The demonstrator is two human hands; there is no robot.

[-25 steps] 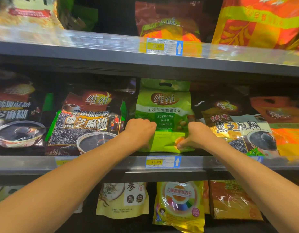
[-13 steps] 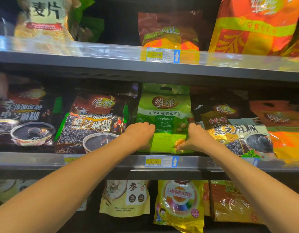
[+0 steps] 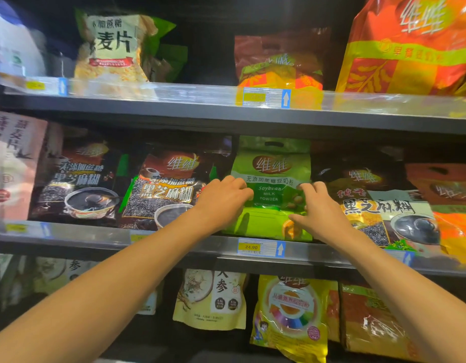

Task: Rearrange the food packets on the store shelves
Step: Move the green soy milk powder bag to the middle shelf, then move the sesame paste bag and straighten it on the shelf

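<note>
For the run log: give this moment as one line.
left hand: holds soybean milk powder packet, left edge | right hand: holds its right edge | packet: upright on middle shelf

We see dim shelves, deep shadow behind green packet (image 3: 272,221). Glare on clear rail (image 3: 190,94) above green packet. Far left of it we find pale packet (image 3: 14,163) smeared by blur. Shelf lines bow toward edges. Colours oversaturated.
</note>
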